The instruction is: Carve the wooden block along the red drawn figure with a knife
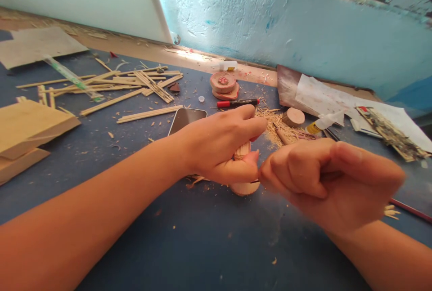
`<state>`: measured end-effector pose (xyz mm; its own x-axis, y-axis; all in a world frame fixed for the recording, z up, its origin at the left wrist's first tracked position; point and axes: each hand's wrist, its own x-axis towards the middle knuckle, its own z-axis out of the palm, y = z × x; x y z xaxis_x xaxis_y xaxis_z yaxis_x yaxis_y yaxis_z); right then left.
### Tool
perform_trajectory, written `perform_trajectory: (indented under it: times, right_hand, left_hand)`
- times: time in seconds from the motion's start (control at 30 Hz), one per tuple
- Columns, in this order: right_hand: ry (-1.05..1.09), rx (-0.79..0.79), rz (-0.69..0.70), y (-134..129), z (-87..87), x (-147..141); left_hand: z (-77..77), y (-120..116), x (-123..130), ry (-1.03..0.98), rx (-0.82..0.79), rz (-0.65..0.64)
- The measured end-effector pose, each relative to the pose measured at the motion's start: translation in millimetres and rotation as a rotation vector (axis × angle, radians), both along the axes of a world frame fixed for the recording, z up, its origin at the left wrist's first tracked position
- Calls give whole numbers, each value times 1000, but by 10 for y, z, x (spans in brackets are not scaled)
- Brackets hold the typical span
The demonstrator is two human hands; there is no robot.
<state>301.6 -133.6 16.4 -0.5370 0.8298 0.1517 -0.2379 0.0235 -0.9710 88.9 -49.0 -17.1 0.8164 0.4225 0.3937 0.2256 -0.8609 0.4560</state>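
Observation:
My left hand (226, 145) is closed round a pale wooden piece (243, 188), whose rounded lower end shows below the fingers. A whittled part of it shows between thumb and fingers. Close on its right, my right hand (313, 169) is curled up, palm side partly turned toward me and slightly blurred. A thin dark tip shows between the two hands, beside the wooden piece; what the right fingers hold is hidden. Behind the left wrist lies a phone (187, 119), partly covered by the hand.
Wood shavings (270, 122) and a short wooden disc (293, 117) lie beyond my hands. A red-and-black marker (238, 103), stacked carved discs (222, 83), a glue bottle (324, 122), many thin sticks (135, 83) and a wooden block (33, 124) are on the blue table (189, 246).

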Motion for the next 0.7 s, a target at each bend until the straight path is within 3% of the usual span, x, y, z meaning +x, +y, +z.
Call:
perform_trajectory:
  times: [0.23, 0.53, 0.7]
  right_hand:
    - [178, -140, 83, 172, -199, -60]
    - [110, -128, 53, 168, -95, 129]
    - [97, -87, 23, 132, -137, 94]
  left_hand:
    - [-69, 65, -73, -45, -54, -27]
    - [-33, 110, -207, -20, -229, -7]
    - [-8, 94, -267, 169, -398, 71]
